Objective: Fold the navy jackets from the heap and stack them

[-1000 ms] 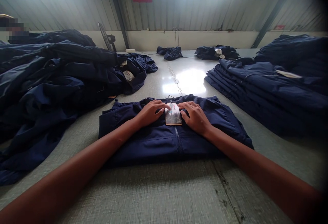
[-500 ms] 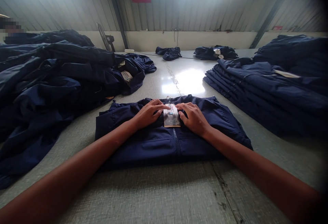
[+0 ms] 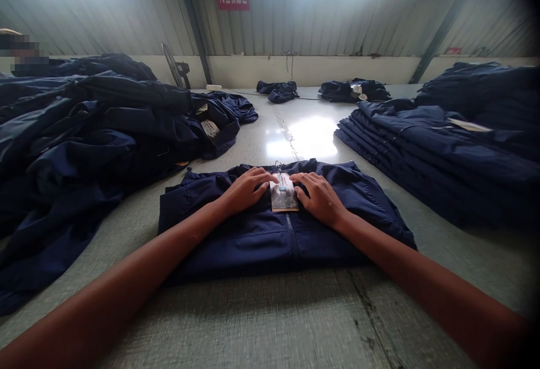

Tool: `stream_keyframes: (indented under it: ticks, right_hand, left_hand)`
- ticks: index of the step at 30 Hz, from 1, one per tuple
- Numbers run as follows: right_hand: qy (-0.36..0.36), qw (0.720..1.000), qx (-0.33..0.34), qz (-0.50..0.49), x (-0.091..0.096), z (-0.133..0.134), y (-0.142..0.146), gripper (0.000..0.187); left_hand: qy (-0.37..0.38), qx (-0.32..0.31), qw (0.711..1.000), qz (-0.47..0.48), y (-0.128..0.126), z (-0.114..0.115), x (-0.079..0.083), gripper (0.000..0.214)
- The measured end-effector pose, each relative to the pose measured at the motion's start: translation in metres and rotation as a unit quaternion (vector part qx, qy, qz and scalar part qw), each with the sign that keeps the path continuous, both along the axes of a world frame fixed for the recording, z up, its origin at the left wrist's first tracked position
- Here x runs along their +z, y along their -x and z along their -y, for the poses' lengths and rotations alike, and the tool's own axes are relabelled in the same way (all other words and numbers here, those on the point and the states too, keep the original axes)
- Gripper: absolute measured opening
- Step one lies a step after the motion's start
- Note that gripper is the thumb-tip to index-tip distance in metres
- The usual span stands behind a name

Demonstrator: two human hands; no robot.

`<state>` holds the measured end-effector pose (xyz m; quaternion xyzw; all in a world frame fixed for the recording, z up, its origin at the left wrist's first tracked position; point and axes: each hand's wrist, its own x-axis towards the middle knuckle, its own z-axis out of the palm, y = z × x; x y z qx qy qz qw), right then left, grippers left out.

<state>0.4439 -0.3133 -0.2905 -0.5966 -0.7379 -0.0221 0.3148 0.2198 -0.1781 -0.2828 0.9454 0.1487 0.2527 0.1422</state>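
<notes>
I've got my left hand (image 3: 248,190) and right hand (image 3: 318,198) spread open, gripping nothing, pressing the folded navy jacket (image 3: 261,248) either side of its paper tag (image 3: 282,193) on the tabletop (image 3: 270,324).

beyond the flat jacket (image 3: 291,245), a lane of table (image 3: 280,144) runs between heaped jackets (image 3: 84,133) and a folded stack (image 3: 439,155).

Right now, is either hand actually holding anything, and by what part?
No grip shows: the left hand and right hand lie on the folded navy jacket, at its collar end, either side of the hang tag.
</notes>
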Motion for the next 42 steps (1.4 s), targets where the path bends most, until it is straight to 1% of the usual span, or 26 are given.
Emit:
stream_keyframes:
  ticks: [2, 5, 7, 9, 13, 17, 19, 23, 24, 25, 26, 29, 31, 34, 37, 40, 42]
  right_hand:
    - [-0.006, 1.000, -0.005, 0.005, 0.001, 0.001, 0.000, 0.033]
    - [-0.006, 0.999, -0.038, 0.028, 0.000, 0.000, 0.001, 0.039]
    - [0.017, 0.995, -0.078, 0.057, -0.003, -0.001, 0.000, 0.041]
    - [0.051, 0.988, -0.113, 0.088, -0.007, -0.004, -0.002, 0.046]
    - [0.113, 0.975, -0.137, 0.133, -0.009, -0.008, -0.012, 0.057]
    - [0.140, 0.967, -0.150, 0.151, -0.007, -0.010, -0.030, 0.062]
    - [0.127, 0.969, -0.152, 0.150, -0.006, -0.010, -0.038, 0.061]
    - [0.031, 0.977, -0.160, 0.139, -0.006, -0.009, -0.043, 0.058]
    - [0.018, 0.977, -0.163, 0.139, -0.007, -0.010, -0.043, 0.057]
    - [0.022, 0.976, -0.166, 0.140, -0.007, -0.010, -0.042, 0.056]
    - [0.045, 0.975, -0.168, 0.141, -0.008, -0.011, -0.042, 0.056]
    - [0.143, 0.965, -0.167, 0.144, -0.010, -0.014, -0.043, 0.058]
    - [0.176, 0.960, -0.166, 0.143, -0.010, -0.015, -0.048, 0.061]
    - [0.204, 0.956, -0.155, 0.141, -0.008, -0.015, -0.060, 0.061]
    - [0.219, 0.956, -0.135, 0.139, -0.008, -0.013, -0.073, 0.059]
    - [0.201, 0.959, -0.144, 0.140, -0.010, -0.012, -0.079, 0.060]
    - [0.195, 0.959, -0.154, 0.140, -0.012, -0.013, -0.078, 0.061]
  left_hand:
    - [-0.008, 0.020, 1.000, 0.000, 0.000, 0.001, 0.001, 0.031]
    - [-0.039, 0.080, 0.996, -0.008, 0.000, 0.002, 0.001, 0.032]
    - [-0.057, 0.120, 0.991, -0.028, 0.000, 0.001, 0.000, 0.036]
    - [-0.060, 0.140, 0.987, -0.057, -0.001, -0.001, -0.003, 0.042]
    - [-0.046, 0.147, 0.982, -0.107, -0.001, -0.007, -0.010, 0.048]
    - [-0.027, 0.155, 0.978, -0.139, -0.001, -0.012, -0.014, 0.051]
    - [-0.021, 0.155, 0.977, -0.143, 0.000, -0.013, -0.015, 0.052]
    - [-0.015, 0.151, 0.980, -0.132, 0.001, -0.013, -0.014, 0.052]
    - [-0.016, 0.150, 0.980, -0.126, 0.001, -0.013, -0.014, 0.051]
    - [-0.019, 0.151, 0.981, -0.119, 0.001, -0.012, -0.013, 0.050]
    - [-0.022, 0.152, 0.982, -0.113, 0.001, -0.011, -0.013, 0.050]
    - [-0.027, 0.161, 0.980, -0.111, 0.001, -0.009, -0.013, 0.051]
    - [-0.024, 0.166, 0.979, -0.116, 0.001, -0.011, -0.014, 0.052]
    - [-0.007, 0.153, 0.980, -0.131, 0.006, -0.021, -0.014, 0.054]
    - [0.002, 0.139, 0.981, -0.136, 0.016, -0.037, -0.013, 0.058]
    - [-0.009, 0.163, 0.977, -0.135, 0.027, -0.051, -0.013, 0.059]
    - [-0.009, 0.182, 0.973, -0.139, 0.031, -0.056, -0.013, 0.057]
